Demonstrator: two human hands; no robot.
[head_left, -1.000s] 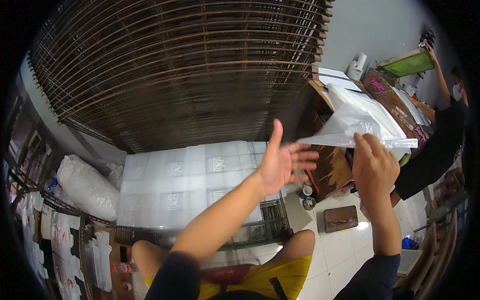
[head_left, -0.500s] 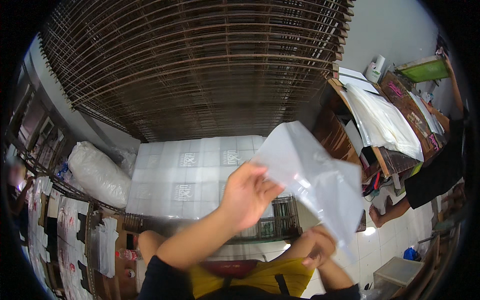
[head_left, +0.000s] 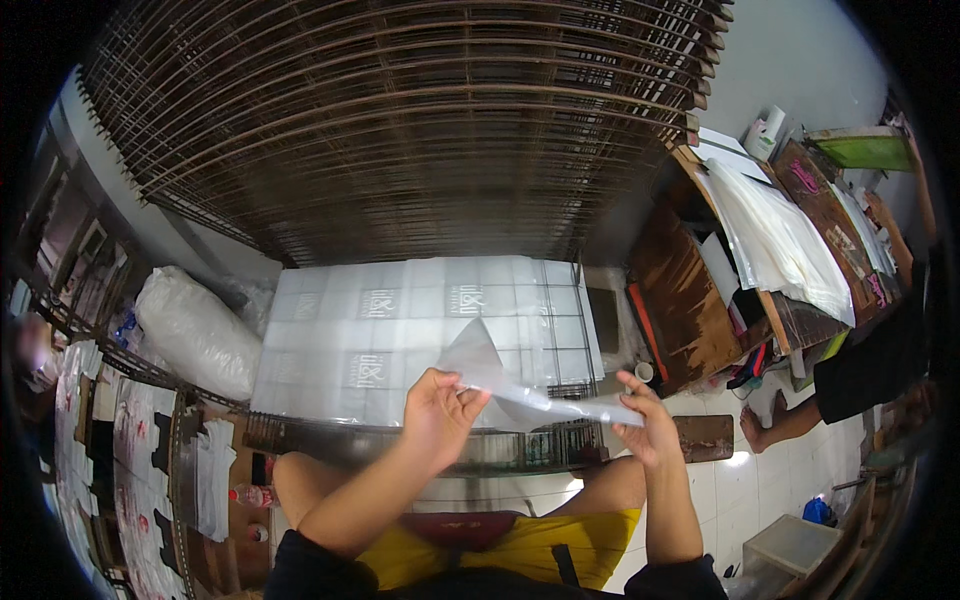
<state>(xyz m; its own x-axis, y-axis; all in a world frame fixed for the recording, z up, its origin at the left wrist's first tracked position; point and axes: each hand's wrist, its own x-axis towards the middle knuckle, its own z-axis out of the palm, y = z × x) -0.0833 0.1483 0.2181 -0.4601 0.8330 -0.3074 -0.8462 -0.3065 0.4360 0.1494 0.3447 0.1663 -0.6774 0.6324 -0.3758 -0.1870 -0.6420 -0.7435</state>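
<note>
A clear, glossy plastic sheet (head_left: 535, 404) is stretched between my two hands, bent so that one corner stands up beside my left fingers. My left hand (head_left: 440, 412) pinches one end of it. At the other end, my right hand (head_left: 648, 425) grips the edge between thumb and fingers, with the index finger raised. Just beyond and below the hands, several printed translucent plastic sheets (head_left: 410, 345) lie in rows on a wire rack (head_left: 540, 447). Whether the held piece is a single sheet or a flat bag I cannot tell.
Tilted wire racks (head_left: 400, 120) loom over the far side. On the left are a bulging white plastic sack (head_left: 195, 330) and a bottle (head_left: 252, 495). A wooden bench (head_left: 690, 300) with a pile of plastic sheets (head_left: 775, 235) stands right, beside another person's leg (head_left: 775, 425).
The plastic sheet has come down and left from its raised position. My right hand has risen from near my knee and now holds its right end. My left hand has shifted slightly left.
</note>
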